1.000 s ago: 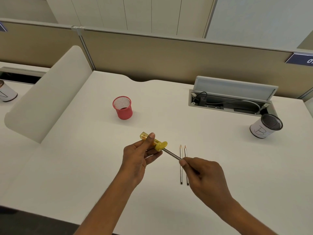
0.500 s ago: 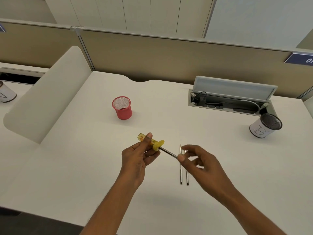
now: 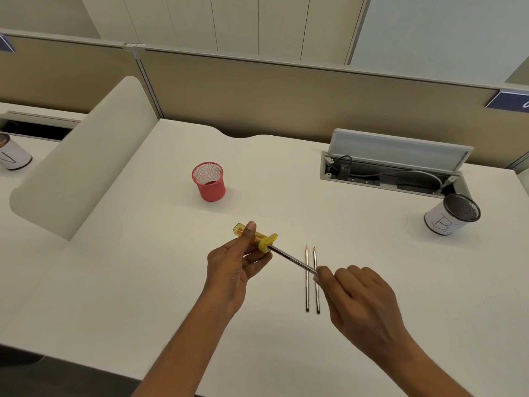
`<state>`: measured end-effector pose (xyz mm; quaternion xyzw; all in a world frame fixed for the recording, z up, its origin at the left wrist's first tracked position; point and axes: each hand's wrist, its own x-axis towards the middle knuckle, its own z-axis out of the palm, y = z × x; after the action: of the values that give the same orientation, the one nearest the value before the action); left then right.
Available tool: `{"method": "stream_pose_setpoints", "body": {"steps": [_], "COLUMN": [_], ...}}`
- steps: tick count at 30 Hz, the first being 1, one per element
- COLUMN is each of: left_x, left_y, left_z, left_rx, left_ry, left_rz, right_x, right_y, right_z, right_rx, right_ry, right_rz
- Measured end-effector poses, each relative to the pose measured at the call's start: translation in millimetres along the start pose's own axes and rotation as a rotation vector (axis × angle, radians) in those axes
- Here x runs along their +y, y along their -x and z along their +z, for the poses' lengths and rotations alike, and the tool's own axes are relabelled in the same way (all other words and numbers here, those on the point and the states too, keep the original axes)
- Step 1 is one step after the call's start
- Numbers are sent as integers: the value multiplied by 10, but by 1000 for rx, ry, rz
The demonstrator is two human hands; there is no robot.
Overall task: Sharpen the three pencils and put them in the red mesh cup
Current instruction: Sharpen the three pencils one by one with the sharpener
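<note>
Sharpening one pencil (image 3: 289, 257) – left hand (image 3: 233, 269) gripping yellow sharpener (image 3: 259, 237), right hand (image 3: 360, 299) pinching the back end above two other pencils (image 3: 307, 285) on the desk (image 3: 137, 282), red mesh cup (image 3: 210, 187) well beyond – off-axis twisting could snap the lead

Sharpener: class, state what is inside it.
One pencil goes into the yellow end of the sharpener, pinched by the right hand. Its tip is hidden inside. The left hand covers part of the clear body, so shavings cannot be judged.
</note>
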<state>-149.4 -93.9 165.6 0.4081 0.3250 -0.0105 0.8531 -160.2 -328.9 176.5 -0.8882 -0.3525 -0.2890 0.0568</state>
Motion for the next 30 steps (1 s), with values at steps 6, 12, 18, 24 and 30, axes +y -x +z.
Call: {"method": "stream_pose_setpoints", "body": {"steps": [6,12,18,24,30], "left_x": [9,-30,-73,-82,-81], "left_y": [-3,6,22,32,7], "left_z": [-26,-70,-20,-37,-68], "left_rx": [-32,-17,23,9,4], "left_ry": [-11,-35,-11,-31,-87], "left_rz": [8,28,6,-4,18], "right_x": [-271,-114,-158,-211,-202], "right_y": [-140,-266,-68,-48,-184], "right_z": [-120,-218,-79,-35,-114], "right_rx": [-233,-564,-151,-117,-570], "right_ry": [-942,-1492,-247,-309,-1590], "right_rz": [970,1473,168,256,1669]}}
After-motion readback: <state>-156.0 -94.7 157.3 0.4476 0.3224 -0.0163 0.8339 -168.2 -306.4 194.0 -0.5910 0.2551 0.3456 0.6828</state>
